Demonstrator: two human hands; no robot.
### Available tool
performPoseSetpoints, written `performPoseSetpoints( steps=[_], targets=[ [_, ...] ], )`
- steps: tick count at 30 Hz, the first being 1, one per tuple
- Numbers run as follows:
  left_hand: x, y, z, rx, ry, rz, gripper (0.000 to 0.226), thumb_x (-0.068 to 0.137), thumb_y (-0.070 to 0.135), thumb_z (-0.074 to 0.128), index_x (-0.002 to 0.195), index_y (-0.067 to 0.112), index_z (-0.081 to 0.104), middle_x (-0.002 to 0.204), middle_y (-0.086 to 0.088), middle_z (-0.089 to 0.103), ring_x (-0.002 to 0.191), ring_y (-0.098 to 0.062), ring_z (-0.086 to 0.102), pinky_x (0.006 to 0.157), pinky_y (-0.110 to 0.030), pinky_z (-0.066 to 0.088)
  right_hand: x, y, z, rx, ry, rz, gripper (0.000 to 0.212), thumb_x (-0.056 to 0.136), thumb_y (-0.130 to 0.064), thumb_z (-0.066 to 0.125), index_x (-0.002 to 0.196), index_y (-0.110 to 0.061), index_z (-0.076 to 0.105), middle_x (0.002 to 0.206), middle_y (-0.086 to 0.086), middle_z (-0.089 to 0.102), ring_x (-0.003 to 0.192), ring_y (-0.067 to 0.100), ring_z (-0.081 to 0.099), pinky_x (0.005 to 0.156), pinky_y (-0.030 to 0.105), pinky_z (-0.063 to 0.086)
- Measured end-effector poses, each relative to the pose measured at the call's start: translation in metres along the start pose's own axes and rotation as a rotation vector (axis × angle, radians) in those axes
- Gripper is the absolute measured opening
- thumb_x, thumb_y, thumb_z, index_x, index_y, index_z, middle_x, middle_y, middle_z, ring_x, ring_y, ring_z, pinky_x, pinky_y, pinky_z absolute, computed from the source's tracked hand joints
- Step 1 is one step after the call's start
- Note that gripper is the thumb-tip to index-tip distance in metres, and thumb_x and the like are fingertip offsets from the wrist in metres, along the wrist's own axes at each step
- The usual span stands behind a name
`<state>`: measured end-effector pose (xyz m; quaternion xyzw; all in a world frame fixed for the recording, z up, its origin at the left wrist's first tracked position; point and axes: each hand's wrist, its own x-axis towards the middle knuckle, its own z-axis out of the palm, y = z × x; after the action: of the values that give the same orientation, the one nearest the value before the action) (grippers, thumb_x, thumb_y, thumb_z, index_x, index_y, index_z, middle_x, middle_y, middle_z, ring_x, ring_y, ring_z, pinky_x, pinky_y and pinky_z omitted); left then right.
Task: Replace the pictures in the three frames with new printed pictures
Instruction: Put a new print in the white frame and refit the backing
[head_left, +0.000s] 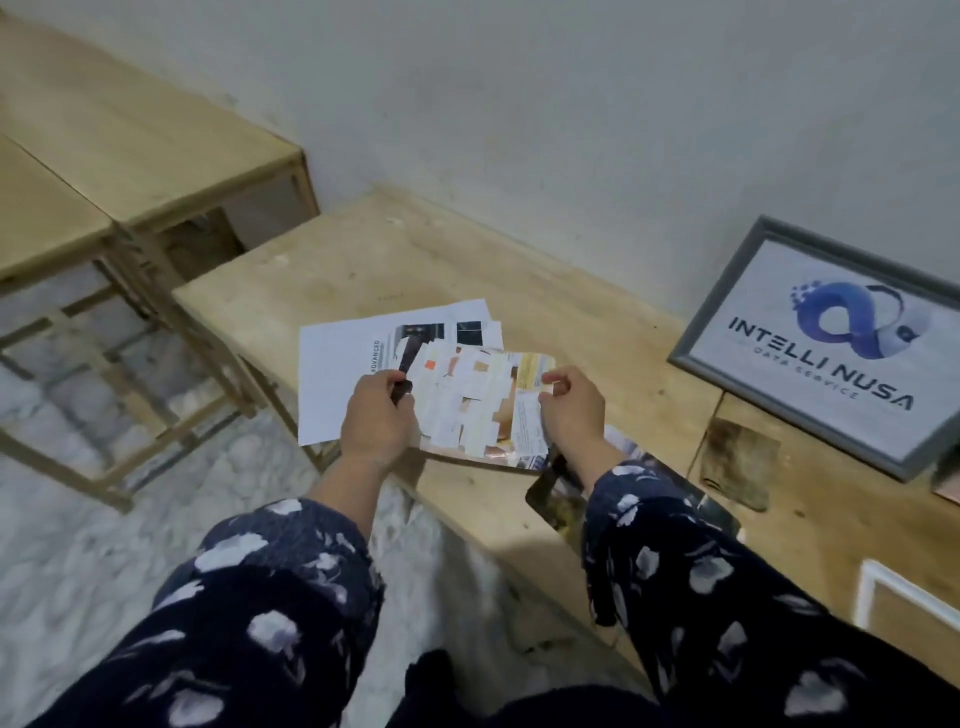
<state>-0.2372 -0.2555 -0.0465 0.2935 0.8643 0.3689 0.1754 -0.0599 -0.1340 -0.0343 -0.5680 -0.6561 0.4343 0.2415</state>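
Both hands hold one printed picture (475, 402), a pale collage print, just above the wooden table (597, 332). My left hand (379, 413) pinches its left edge and my right hand (571, 408) pinches its right edge. Under it lie white printed sheets (353, 358) flat on the table. A grey frame (826, 348) with a blue logo picture leans against the wall at the right. A glossy dark print (558, 493) lies below my right forearm, partly hidden. A white frame corner (893, 597) shows at the lower right.
A dark worn patch (737, 462) marks the table near the grey frame. Two lower wooden tables (130, 156) stand at the left over a pale marbled floor (104, 545). A white wall (571, 104) runs behind.
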Motion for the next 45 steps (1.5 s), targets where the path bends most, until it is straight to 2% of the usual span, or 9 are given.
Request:
performPoseSetpoints(
  steps=[3,6,11,18,24,29,35,40,45],
  targets=[
    [0.03,-0.015,-0.009,0.214,-0.042,0.014,0.046,0.086,0.028,0.061,0.131,0.019,0.052,0.131,-0.004,0.049,0.119,-0.026,0.047,0.094,-0.044,0.044,0.021,-0.011,0.037,-0.068,-0.029,-0.015,0.03,0.089,-0.002,0.052,0.114,-0.012,0.065,0.12,0.005,0.062,0.105,0.018,0.058,0.08,0.018,0.038],
    [0.054,-0.025,-0.01,0.39,-0.087,0.037,0.057,0.085,0.036,0.063,0.137,0.02,0.045,0.142,-0.004,0.04,0.129,-0.028,0.033,0.099,-0.044,0.035,0.033,-0.017,0.063,-0.19,-0.112,-0.093,0.039,0.088,-0.001,0.051,0.126,-0.01,0.059,0.129,0.006,0.056,0.118,0.022,0.053,0.087,0.017,0.035],
    [0.059,-0.036,-0.001,0.536,-0.138,0.054,0.059,0.08,0.041,0.06,0.134,0.022,0.045,0.155,-0.001,0.013,0.137,-0.028,0.014,0.107,-0.045,0.019,0.034,-0.006,0.081,-0.594,-0.198,-0.151,0.043,0.087,-0.01,0.051,0.129,-0.019,0.055,0.141,0.005,0.034,0.129,0.027,0.031,0.099,0.037,0.034],
    [0.056,-0.023,0.009,0.554,-0.036,0.111,0.049,0.088,0.033,0.05,0.133,0.015,0.042,0.149,-0.001,0.019,0.131,-0.028,0.02,0.103,-0.043,0.02,0.022,-0.002,0.066,-0.455,-0.094,-0.053,0.051,0.086,-0.015,0.052,0.134,-0.028,0.045,0.131,0.002,0.034,0.123,0.023,0.031,0.096,0.037,0.029],
    [0.026,0.025,0.049,0.597,-0.244,0.324,0.043,0.09,0.03,0.051,0.131,0.018,0.047,0.14,-0.006,0.028,0.126,-0.031,0.028,0.099,-0.042,0.027,-0.008,0.039,-0.006,-0.437,0.081,0.187,0.047,0.087,-0.013,0.048,0.133,-0.026,0.047,0.137,0.004,0.038,0.129,0.027,0.03,0.106,0.04,0.032],
    [-0.012,0.054,0.095,0.609,-0.486,0.525,0.059,0.085,0.058,0.052,0.135,0.027,0.042,0.137,-0.005,0.03,0.126,-0.032,0.029,0.1,-0.045,0.029,-0.051,0.086,-0.076,-0.484,0.219,0.391,0.05,0.09,-0.032,0.056,0.138,-0.022,0.043,0.143,0.008,0.036,0.132,0.031,0.028,0.106,0.044,0.032],
    [-0.032,0.068,0.124,0.691,-0.642,0.595,0.09,0.072,0.079,0.053,0.141,0.027,0.032,0.14,-0.005,0.024,0.127,-0.034,0.027,0.1,-0.047,0.03,-0.095,0.123,-0.115,-0.537,0.211,0.547,0.085,0.074,-0.065,0.063,0.143,-0.026,0.03,0.139,0.009,0.026,0.128,0.032,0.025,0.099,0.045,0.033],
    [-0.036,0.073,0.126,0.63,-0.652,0.53,0.08,0.071,0.071,0.065,0.139,0.039,0.036,0.138,-0.005,0.025,0.126,-0.035,0.027,0.1,-0.047,0.027,-0.096,0.13,-0.115,-0.478,0.248,0.478,0.071,0.075,-0.06,0.066,0.136,-0.036,0.04,0.125,0.004,0.032,0.118,0.028,0.031,0.091,0.039,0.032],
    [-0.045,0.079,0.131,0.563,-0.645,0.474,0.065,0.077,0.053,0.072,0.133,0.039,0.043,0.137,-0.004,0.03,0.128,-0.032,0.027,0.1,-0.044,0.025,-0.095,0.131,-0.108,-0.317,0.334,0.401,0.042,0.078,-0.041,0.072,0.113,-0.034,0.049,0.107,-0.005,0.041,0.107,0.019,0.038,0.087,0.036,0.033]
  ],
)
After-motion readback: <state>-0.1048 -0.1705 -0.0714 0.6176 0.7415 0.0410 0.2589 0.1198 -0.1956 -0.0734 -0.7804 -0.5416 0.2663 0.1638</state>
